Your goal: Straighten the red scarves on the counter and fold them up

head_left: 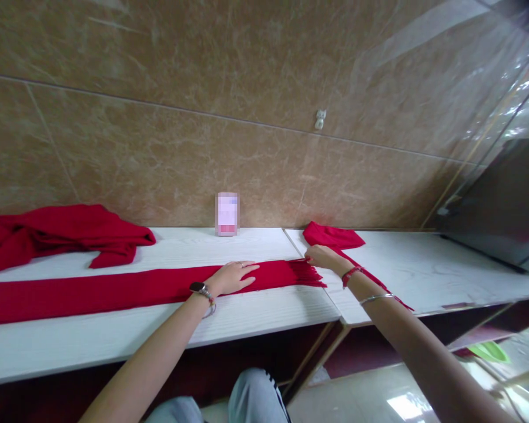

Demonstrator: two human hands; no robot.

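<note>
A long red scarf (pixel 127 294) lies flat along the white table, its fringed end pointing right. My left hand (pixel 233 277) rests palm down on the scarf with fingers spread, a dark watch on its wrist. At the far corner of the fringe (pixel 306 273), my right hand (pixel 324 257) is closed in a pinch on the scarf's edge; the fingertips are partly hidden. Behind the right hand lies a smaller piece of red cloth (pixel 332 236), and a narrow red strip runs from it under my right forearm.
A crumpled red cloth (pixel 66 235) sits at the back left. A phone (pixel 227 214) leans upright against the marbled wall (pixel 167 164). To the right stands a dark box-like appliance (pixel 502 202). A seam divides the white tabletop (pixel 264 314). Below right is a green basin (pixel 489 351).
</note>
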